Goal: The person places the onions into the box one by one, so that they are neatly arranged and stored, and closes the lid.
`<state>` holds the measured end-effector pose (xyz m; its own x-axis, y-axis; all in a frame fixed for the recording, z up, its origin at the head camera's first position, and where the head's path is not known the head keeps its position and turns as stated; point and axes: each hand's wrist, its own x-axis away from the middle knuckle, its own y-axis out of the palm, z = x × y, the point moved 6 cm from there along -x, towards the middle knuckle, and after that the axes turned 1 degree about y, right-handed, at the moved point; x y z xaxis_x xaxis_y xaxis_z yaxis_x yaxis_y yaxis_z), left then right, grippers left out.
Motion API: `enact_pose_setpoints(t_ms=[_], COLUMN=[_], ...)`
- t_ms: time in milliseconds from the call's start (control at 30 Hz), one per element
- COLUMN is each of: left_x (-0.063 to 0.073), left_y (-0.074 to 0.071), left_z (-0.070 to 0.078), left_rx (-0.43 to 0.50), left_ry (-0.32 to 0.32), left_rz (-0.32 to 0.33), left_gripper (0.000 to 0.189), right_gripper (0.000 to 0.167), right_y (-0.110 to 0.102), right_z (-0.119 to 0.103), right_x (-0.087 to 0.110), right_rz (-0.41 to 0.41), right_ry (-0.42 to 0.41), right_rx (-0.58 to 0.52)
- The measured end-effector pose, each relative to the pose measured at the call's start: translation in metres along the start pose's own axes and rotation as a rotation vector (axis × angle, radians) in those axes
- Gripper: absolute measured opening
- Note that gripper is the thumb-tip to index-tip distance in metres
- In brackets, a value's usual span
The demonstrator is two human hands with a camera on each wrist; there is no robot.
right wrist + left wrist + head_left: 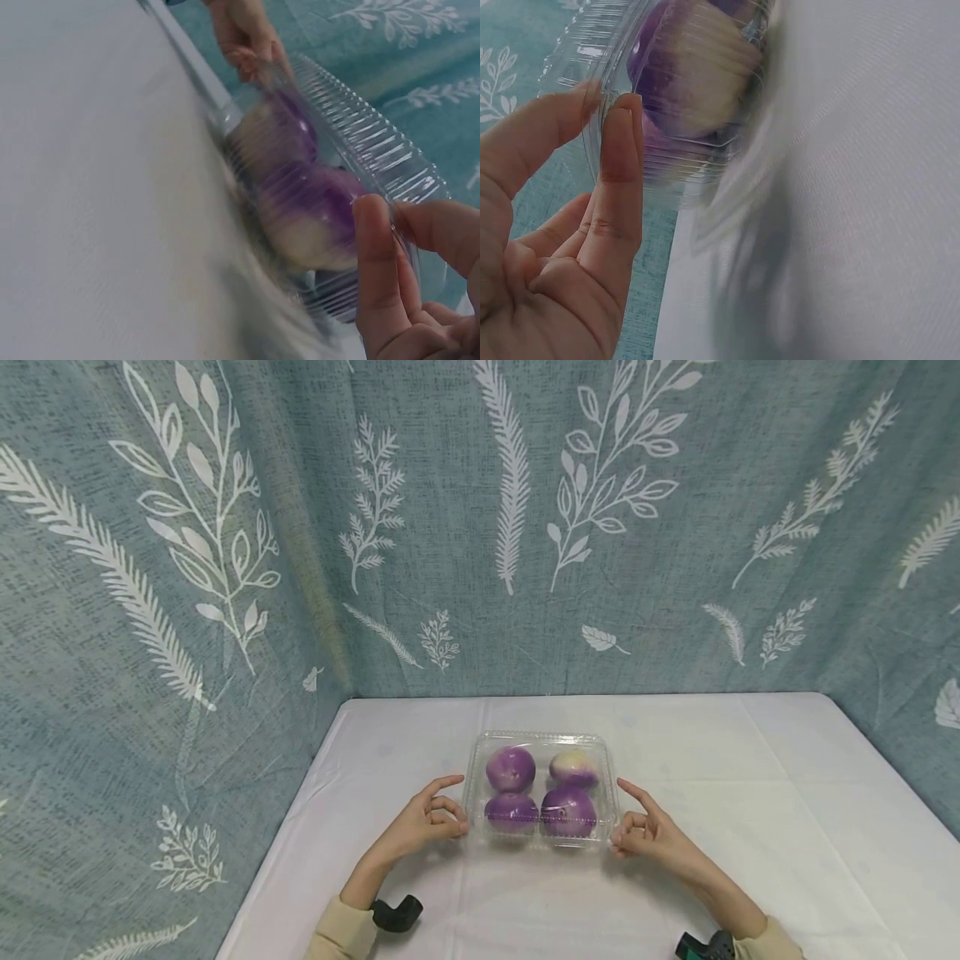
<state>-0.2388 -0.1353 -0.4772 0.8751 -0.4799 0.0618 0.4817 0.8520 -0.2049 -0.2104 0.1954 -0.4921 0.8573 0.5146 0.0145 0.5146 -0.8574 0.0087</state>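
Observation:
A clear plastic clamshell box (540, 740) holds several purple-and-cream round vegetables that look like turnips (568, 811); its lid is down over them. My left hand (420, 823) pinches the box's left side between thumb and fingers, index finger reaching along the rim. On the opposite side, my right hand (662, 842) pinches the edge in the same way. Up close in the left wrist view, a thumb presses the ribbed wall (682, 161). From the right wrist, the ridged flange (382, 154) tilts, and a shadow falls on the cloth below.
A white cloth (750, 777) covers the table. Blue-green curtains with white leaf prints (465, 527) hang behind and at both sides. Black wrist devices (397, 913) sit at both forearms, below beige sleeves (341, 931).

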Motion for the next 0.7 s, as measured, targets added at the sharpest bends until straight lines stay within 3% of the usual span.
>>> enact_pose_setpoints(t_ms=[200, 700], left_x=[-0.0003, 0.0011], left_y=[-0.0003, 0.0018], left_z=[-0.0005, 0.0028], left_rx=[-0.014, 0.000], left_ry=[0.001, -0.006], left_rz=[-0.002, -0.045], left_gripper=[0.077, 0.078], right_gripper=[0.086, 0.083], right_y=[0.0007, -0.0023], right_z=[0.0017, 0.0038], right_x=[-0.0007, 0.0005], right_rz=[-0.010, -0.015], right_ry=[-0.015, 0.067], right_rx=[-0.024, 0.012])
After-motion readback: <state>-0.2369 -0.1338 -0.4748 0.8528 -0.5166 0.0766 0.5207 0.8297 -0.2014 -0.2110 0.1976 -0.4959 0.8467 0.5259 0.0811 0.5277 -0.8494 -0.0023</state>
